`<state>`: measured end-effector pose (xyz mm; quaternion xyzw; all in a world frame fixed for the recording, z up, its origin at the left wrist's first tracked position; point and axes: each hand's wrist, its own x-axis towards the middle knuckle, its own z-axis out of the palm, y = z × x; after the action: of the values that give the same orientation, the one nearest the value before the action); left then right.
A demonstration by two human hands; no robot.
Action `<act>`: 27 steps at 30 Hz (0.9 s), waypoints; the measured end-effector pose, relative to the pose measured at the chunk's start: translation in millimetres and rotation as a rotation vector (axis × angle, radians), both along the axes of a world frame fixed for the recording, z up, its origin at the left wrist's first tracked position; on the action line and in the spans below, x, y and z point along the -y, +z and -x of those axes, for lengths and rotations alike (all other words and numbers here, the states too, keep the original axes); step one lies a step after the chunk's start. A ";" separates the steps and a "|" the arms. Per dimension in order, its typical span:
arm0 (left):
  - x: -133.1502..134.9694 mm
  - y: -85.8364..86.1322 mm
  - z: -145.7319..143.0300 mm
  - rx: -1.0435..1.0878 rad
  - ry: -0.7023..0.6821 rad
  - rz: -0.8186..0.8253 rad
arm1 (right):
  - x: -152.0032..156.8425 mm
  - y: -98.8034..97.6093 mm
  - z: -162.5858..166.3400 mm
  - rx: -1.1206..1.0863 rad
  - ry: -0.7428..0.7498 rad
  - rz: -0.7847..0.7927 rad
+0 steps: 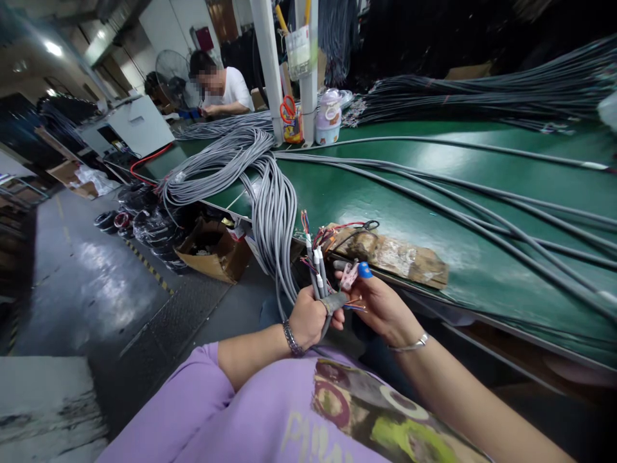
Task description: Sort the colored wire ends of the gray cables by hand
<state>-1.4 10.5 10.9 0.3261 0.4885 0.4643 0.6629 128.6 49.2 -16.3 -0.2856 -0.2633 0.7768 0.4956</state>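
Observation:
My left hand (309, 316) is closed in a fist round a bunch of grey cable ends (317, 269) that stand upright, with coloured wires (305, 222) sticking out of their tips. My right hand (380, 303) is closed beside it, pinching thin coloured wires at one cable end; a blue cap (365, 270) covers a fingertip and pink tape wraps another. Both hands hover just off the near edge of the green table (385, 193), touching each other at the cables.
A thick grey cable bundle (274, 206) hangs over the table edge and loops back. A worn cardboard piece (400, 256) lies by my hands. Long cables (482, 206) cross the table. A seated person (222, 90) works far off. A cardboard box (212, 247) and black coils (144, 215) sit on the floor.

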 end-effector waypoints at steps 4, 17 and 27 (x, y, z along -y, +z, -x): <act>0.0 -3.1 0.3 -0.022 0.002 -0.002 | -0.7 1.5 -0.8 -0.015 -0.006 0.007; 4.2 -1.7 1.2 -0.049 -0.004 -0.005 | 1.6 2.9 -1.3 0.061 0.023 -0.014; 9.6 -7.1 4.1 -0.046 -0.026 -0.087 | -1.8 -0.3 -1.4 0.052 -0.009 0.034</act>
<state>-5.6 0.9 3.8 0.3713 0.4787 0.4690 0.6427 129.9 51.0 -16.7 -0.3152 -0.2614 0.7714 0.4871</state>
